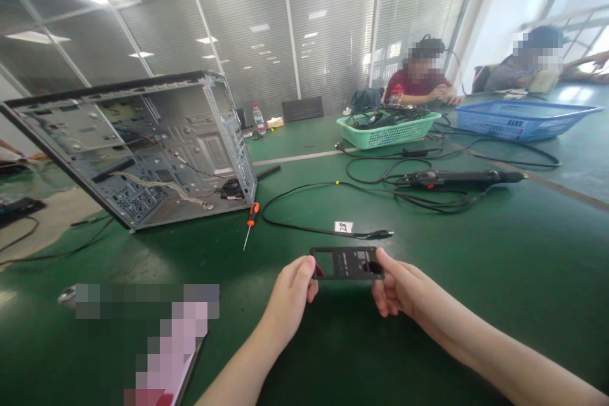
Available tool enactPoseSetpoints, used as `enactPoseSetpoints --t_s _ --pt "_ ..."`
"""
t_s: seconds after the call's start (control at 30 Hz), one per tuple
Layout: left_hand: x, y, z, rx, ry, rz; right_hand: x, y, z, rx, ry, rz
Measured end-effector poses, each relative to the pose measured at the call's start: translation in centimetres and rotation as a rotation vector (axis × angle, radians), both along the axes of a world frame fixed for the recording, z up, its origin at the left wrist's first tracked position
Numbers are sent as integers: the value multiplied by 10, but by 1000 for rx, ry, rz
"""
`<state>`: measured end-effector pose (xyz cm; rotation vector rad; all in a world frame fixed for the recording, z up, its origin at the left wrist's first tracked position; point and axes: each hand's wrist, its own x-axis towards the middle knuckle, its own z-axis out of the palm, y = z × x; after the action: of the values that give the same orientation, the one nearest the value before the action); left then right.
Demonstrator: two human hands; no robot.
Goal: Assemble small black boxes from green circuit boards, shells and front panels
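Note:
A thin black rectangular panel [349, 264] with a cut-out window on its left and small white print on its face is held level above the green table. My left hand [294, 285] pinches its left end, thumb on top. At the right end, my right hand [397, 282] grips it with the thumb on the upper corner and the other fingers curled below. Beyond the panel lie a cable [309, 228] and a small white label [343, 227] with handwriting. An orange-handled screwdriver [252, 219] rests further left.
An open computer case [185, 152] stands tilted on the left. Right of centre lies a black electric screwdriver [466, 178] with its cord. Behind it are a green basket [394, 134] of cables and a blue basket [523, 130]. Two people sit at the far side.

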<state>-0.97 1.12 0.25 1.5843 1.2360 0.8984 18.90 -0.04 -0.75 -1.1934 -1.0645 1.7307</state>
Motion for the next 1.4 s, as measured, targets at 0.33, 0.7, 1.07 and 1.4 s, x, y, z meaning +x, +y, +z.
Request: enactPoseSetpoints --t_s 0.33,0.7,1.07,1.4 --pt "0 -1 2 -146 -33 -8 2 -3 3 -228 312 -19" --pt "-1 3 -1 -136 20 31 4 -2 7 -326 363 -53" --pt "3 -1 -6 21 -89 -7 11 2 11 132 -101 -2" --pt "-1 -1 -12 129 45 33 36 -7 32 552 -862 74"
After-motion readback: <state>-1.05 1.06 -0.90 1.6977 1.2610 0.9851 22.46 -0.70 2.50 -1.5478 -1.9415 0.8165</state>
